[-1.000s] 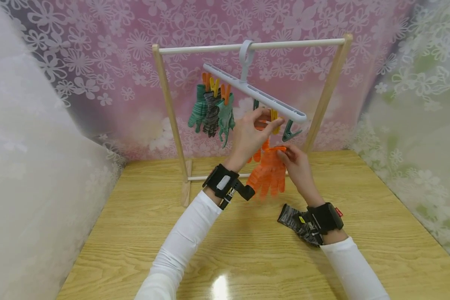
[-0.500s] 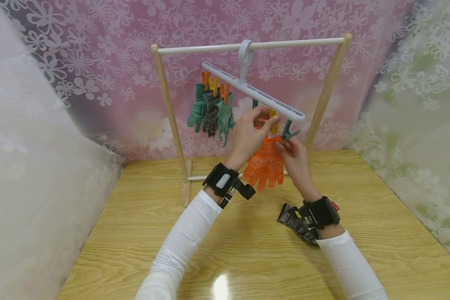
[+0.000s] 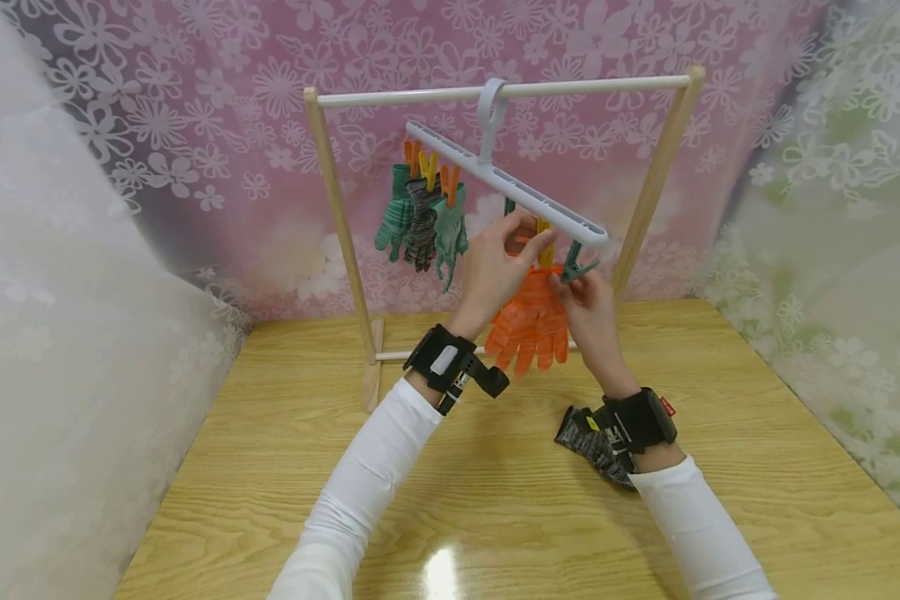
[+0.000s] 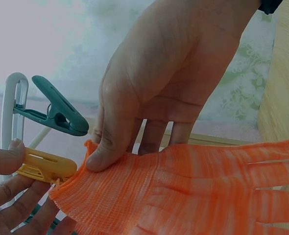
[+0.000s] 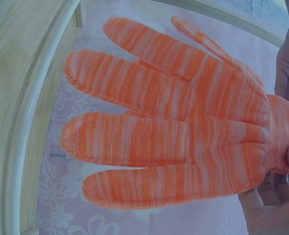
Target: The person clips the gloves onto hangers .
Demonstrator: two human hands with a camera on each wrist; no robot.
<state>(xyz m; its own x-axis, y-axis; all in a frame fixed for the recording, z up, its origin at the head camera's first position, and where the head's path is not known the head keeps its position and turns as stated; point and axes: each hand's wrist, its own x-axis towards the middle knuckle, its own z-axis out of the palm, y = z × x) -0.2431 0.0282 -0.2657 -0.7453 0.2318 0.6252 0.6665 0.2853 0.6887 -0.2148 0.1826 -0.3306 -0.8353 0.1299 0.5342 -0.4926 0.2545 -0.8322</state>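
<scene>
My left hand (image 3: 498, 271) pinches a yellow clothespin (image 4: 49, 165) below the grey hanger (image 3: 547, 204). With thumb and fingers, my right hand (image 3: 591, 321) grips the cuff of an orange knit glove (image 3: 531, 321), whose fingers hang downward. In the left wrist view the clothespin's tip meets the cuff edge; whether it bites the fabric I cannot tell. The right wrist view shows the glove (image 5: 183, 127) spread flat. A dark green clothespin (image 4: 56, 110) hangs beside the cuff on the hanger's near end. More orange fabric shows behind my left fingers, mostly hidden.
A wooden rack (image 3: 656, 179) with a white rod (image 3: 592, 86) carries the hanger. Green gloves (image 3: 396, 218) and a grey glove (image 3: 422, 225) hang from clothespins at its far end. Another grey glove (image 3: 588, 446) lies on the table (image 3: 285, 500), partly under my right wrist.
My right hand has raised the orange glove, bringing its cuff up to the yellow clothespin. My left hand has stayed at the clothespin with little movement.
</scene>
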